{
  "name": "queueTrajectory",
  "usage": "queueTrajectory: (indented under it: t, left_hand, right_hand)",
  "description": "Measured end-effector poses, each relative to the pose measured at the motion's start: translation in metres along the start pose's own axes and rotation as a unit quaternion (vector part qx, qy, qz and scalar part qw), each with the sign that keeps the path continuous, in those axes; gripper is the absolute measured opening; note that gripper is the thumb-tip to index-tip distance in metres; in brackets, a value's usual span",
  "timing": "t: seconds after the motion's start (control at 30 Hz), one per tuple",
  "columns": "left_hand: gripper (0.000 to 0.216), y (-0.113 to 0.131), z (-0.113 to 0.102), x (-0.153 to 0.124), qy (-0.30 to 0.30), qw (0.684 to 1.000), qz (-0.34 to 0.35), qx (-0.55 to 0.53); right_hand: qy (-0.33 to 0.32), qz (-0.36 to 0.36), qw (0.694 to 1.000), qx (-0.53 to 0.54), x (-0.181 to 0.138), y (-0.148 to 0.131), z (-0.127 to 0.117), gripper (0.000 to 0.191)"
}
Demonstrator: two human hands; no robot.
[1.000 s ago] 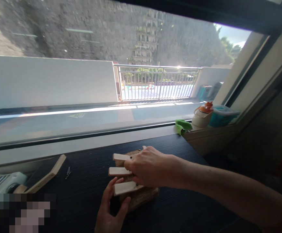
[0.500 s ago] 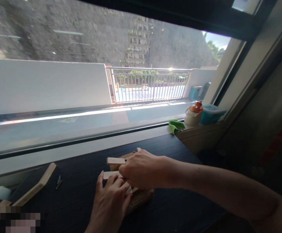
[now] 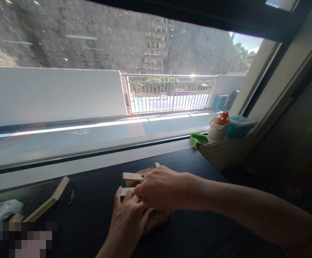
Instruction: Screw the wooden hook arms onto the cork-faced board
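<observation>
On the dark table (image 3: 91, 215) lies a brown block (image 3: 161, 219) that looks like rough wood or bark. Two pale wooden strips rest on it, the upper strip (image 3: 131, 176) showing a dark hole close to my right hand. My left hand (image 3: 130, 213) is closed about the lower strip (image 3: 126, 192), fingertips at its left end and the thumb along the near side. From the right, my right hand (image 3: 162, 186) reaches across with curled fingers pressed down over the strips. Whatever its fingertips pinch is hidden under the hand.
Several screws or nails (image 3: 72, 197) lie left of the hands, near a bent wooden piece (image 3: 48, 202). Behind it sits a pale device (image 3: 4, 211). On the windowsill are a green cloth (image 3: 198, 139), a bottle with an orange cap (image 3: 218, 126) and a teal box (image 3: 239, 127).
The view has turned slightly, so everything sits a little farther right. My right hand now covers more of the lower strip. My left hand keeps its place on it.
</observation>
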State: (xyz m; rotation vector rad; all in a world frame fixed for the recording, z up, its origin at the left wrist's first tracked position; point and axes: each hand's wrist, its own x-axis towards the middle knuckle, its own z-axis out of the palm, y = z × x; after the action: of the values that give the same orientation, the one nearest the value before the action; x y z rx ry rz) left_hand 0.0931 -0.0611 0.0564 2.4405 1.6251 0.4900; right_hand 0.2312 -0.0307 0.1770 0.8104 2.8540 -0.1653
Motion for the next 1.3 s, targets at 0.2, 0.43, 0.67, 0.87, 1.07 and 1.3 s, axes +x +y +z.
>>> queueTrajectory:
  t: [0.2,0.43,0.67,0.87,1.07,1.3]
  left_hand:
    - [0.016,0.001,-0.001,-0.001,-0.002,1.000,0.023,0.017]
    - [0.016,-0.001,-0.001,-0.002,-0.016,1.000,0.014,0.017]
    - [0.024,0.009,-0.010,-0.001,-0.054,0.997,-0.011,0.045]
    - [0.023,0.008,-0.009,-0.002,-0.050,0.997,0.000,0.064]
    - [0.020,0.008,-0.009,-0.003,-0.041,0.997,-0.004,0.071]
    - [0.024,0.007,-0.007,-0.003,-0.025,0.998,0.009,0.059]
  right_hand:
    - [0.027,0.053,0.998,0.016,0.005,0.005,0.009,0.019]
    - [0.013,0.046,0.999,-0.009,0.006,0.005,0.002,0.016]
    - [0.005,-0.011,1.000,-0.001,0.002,0.006,0.004,0.013]
    - [-0.002,0.039,0.999,0.008,0.004,0.009,0.008,0.013]
    - [0.021,0.033,0.999,-0.007,0.003,0.012,0.007,0.019]
    - [-0.009,-0.015,1.000,-0.017,-0.003,0.004,-0.002,0.013]
